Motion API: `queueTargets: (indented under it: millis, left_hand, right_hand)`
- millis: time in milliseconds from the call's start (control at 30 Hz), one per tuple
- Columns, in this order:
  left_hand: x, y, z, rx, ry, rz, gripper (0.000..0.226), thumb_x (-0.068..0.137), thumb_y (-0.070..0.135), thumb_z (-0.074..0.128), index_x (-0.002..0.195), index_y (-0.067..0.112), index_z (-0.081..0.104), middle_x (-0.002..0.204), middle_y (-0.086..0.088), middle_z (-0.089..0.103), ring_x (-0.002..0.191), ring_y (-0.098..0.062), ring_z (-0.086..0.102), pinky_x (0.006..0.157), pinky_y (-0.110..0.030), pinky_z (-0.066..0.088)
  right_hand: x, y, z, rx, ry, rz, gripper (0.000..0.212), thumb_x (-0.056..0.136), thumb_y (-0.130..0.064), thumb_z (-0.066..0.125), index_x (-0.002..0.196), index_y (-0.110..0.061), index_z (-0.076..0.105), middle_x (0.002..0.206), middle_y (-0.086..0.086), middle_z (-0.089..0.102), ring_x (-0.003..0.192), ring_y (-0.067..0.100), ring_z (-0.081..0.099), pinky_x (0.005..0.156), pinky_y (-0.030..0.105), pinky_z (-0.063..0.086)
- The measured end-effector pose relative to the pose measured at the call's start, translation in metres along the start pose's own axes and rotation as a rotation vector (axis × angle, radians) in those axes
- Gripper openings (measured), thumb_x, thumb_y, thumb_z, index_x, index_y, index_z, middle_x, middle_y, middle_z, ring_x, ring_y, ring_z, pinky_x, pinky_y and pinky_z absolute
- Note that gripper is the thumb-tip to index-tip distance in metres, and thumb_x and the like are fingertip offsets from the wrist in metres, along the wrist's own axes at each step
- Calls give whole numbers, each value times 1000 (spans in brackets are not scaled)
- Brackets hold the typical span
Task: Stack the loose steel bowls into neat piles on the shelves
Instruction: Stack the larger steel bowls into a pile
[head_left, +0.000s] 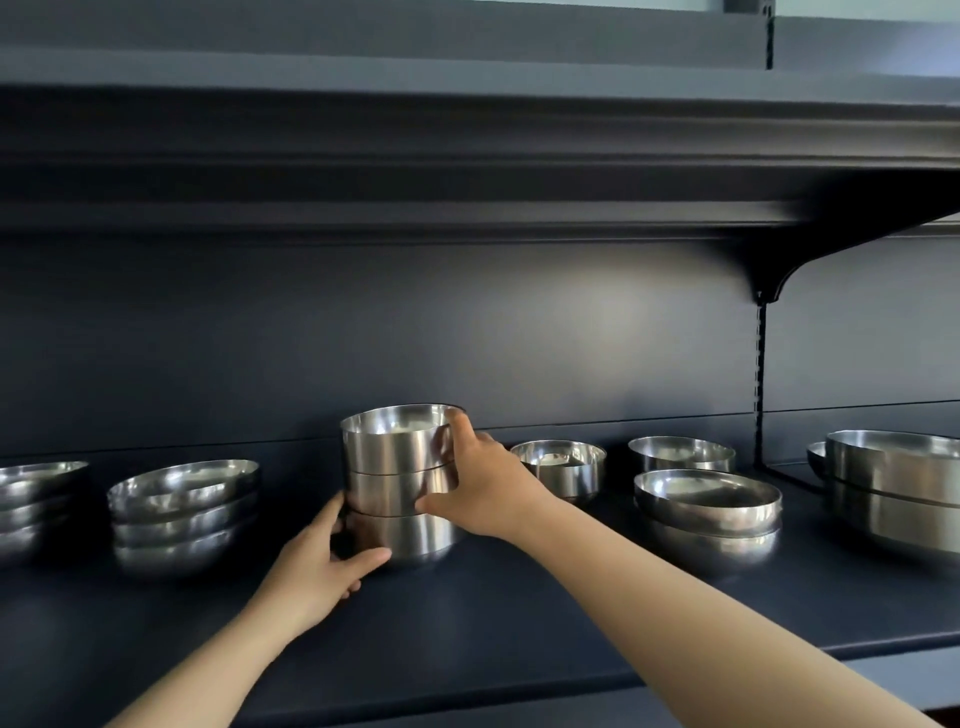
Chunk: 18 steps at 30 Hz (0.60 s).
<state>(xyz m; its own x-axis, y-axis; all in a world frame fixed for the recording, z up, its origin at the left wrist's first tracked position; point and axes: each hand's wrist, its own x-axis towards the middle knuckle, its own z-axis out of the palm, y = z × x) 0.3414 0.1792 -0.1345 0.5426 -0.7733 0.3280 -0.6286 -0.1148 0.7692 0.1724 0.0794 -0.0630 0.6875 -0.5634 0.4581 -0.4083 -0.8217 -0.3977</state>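
Both hands are wrapped around the tall bowl stack mid-shelf: left hand grips the bottom bowl at 7 o'clock, right hand grips the upper bowls at 3 o'clock.

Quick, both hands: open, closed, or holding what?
Left hand: gripping the bottom of the bowl stack.
Right hand: gripping the stack's upper bowls.

this looks like a shop or a storeroom display rather than a home: dark blue metal shelving hangs from a slotted upright rail on a curved bracket, with another shelf above. along the shelf, from left edge to right edge, stand many matching steel bowls in stacks, like stock.
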Motion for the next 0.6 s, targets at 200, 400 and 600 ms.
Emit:
queueTargets:
  millis: [200, 400, 600]
  left_hand:
    - [-7, 2, 0, 124, 55, 38, 85, 77, 28, 76, 147, 19, 28, 132, -1, 54, 72, -16, 66, 69, -26, 50]
    - [-24, 17, -6, 347, 328, 169, 27, 75, 25, 77, 100, 15, 75, 94, 3, 75, 84, -18, 69, 62, -23, 45]
    - [-44, 49, 27, 218, 148, 223, 5, 74, 26, 78, 79, 28, 76, 72, 20, 70, 57, 13, 57, 56, -7, 37]
  right_hand:
    - [-14, -4, -6, 44, 45, -8, 81, 81, -33, 68, 141, -26, 15, 104, 4, 56, 93, 25, 56, 74, 30, 43]
    - [-57, 7, -28, -63, 55, -25, 69, 82, -36, 66, 138, -25, 28, 106, 3, 59, 95, 22, 58, 83, 33, 49]
    - [-104, 53, -88, -194, 136, 20, 35, 80, -34, 69, 113, -26, 59, 96, -11, 61, 83, 8, 56, 75, 19, 42]
